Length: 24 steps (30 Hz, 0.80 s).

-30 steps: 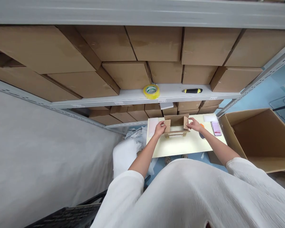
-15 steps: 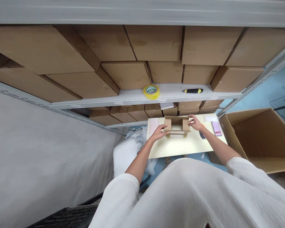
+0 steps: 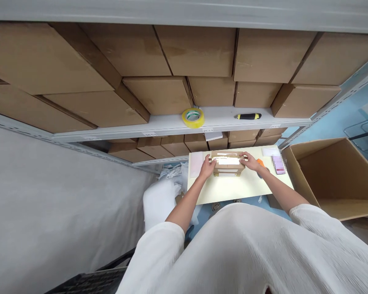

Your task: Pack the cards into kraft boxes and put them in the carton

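"What did your fingers have?"

"My left hand [image 3: 207, 167] gripped the left end of a small brown cardboard box [image 3: 228, 168], thumb at its top; my right hand [image 3: 249, 161] grasped the right end likewise."

"And where was the box?"

"On a pale cream rectangular table [image 3: 221, 194], between my hands, white strips across its top and near side."

"Anything around it?"

"A partly hidden orange object [image 3: 260, 163] sat by my right wrist. Farther out, a large open brown carton [image 3: 340, 175] stood beside the table; a yellow tape roll [image 3: 199, 121] and black-and-yellow knife [image 3: 249, 116] lay on the grey shelf [image 3: 221, 114]."
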{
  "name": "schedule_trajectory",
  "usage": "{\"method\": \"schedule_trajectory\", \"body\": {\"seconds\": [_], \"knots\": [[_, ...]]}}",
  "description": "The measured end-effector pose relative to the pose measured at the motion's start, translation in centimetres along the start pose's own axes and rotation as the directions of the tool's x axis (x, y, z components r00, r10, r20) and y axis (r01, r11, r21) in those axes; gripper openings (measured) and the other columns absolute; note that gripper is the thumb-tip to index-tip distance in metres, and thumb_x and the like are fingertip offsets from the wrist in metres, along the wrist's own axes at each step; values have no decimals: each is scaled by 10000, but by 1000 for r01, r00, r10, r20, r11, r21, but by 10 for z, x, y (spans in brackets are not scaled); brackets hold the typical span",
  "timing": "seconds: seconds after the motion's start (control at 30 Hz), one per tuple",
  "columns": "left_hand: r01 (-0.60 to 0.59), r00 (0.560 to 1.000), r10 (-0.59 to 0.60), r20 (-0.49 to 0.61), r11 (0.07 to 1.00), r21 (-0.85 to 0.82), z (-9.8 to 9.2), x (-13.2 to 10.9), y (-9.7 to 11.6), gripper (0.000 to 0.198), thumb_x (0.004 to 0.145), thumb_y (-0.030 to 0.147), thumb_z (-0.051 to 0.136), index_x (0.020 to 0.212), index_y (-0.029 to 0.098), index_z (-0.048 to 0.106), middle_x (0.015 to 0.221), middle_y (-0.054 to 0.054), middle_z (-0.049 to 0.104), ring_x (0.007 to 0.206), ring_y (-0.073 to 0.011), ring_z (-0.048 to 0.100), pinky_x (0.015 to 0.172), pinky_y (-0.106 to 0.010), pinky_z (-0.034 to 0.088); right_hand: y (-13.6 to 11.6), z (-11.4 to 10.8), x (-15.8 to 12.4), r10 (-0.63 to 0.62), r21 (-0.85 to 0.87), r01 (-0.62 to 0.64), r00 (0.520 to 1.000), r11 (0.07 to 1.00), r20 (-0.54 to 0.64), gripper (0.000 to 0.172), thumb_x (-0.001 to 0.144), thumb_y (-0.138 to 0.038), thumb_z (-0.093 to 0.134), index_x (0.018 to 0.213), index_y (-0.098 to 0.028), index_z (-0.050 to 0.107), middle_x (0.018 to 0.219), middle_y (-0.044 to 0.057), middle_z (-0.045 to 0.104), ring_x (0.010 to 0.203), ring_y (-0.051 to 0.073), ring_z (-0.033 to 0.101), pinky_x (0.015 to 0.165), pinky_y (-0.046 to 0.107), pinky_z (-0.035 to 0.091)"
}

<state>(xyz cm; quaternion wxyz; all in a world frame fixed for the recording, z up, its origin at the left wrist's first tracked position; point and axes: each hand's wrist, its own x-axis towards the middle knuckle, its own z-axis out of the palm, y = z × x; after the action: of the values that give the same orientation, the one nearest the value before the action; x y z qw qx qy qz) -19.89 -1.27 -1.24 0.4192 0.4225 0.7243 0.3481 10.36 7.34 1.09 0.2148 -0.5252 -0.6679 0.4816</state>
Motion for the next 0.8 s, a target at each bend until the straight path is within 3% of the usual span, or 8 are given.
{"method": "schedule_trajectory", "body": {"seconds": [0.13,0.47,0.67,0.8], "knots": [[48,995,-55,84,996,81,5,0,4,677,1055,508,611,1658,249,443,1463,-151,727,1355,-366,683,1119,-436,501,2,4,-1,8,-45,-8,1000,999,-6,343,876,-382,652,1201,-275,619,1341,38,695,1149,227,641,1074,413,544],[14,979,-65,191,966,257,2,-22,-8,562,1100,521,480,1581,234,517,1495,-135,722,1346,-330,700,1084,-398,537,12,-8,-16,-8,-107,20,994,994,112,317,876,-425,653,1152,-282,594,1281,39,697,1097,243,653,979,398,553],[15,954,-111,279,945,326,11,-35,-24,456,1081,443,494,1443,195,620,1389,-163,771,1257,-347,735,1032,-426,566,30,-4,-28,108,-177,-69,969,982,223,299,859,-380,669,1127,-282,580,1143,17,701,915,207,651,840,349,560],[13,960,-80,268,970,242,24,-42,-39,560,1069,399,501,1595,210,494,1491,-142,722,1331,-331,705,1097,-431,550,43,7,-41,78,-161,-52,984,986,162,323,849,-347,642,1158,-284,576,1183,33,717,1012,237,666,912,379,571]]}}
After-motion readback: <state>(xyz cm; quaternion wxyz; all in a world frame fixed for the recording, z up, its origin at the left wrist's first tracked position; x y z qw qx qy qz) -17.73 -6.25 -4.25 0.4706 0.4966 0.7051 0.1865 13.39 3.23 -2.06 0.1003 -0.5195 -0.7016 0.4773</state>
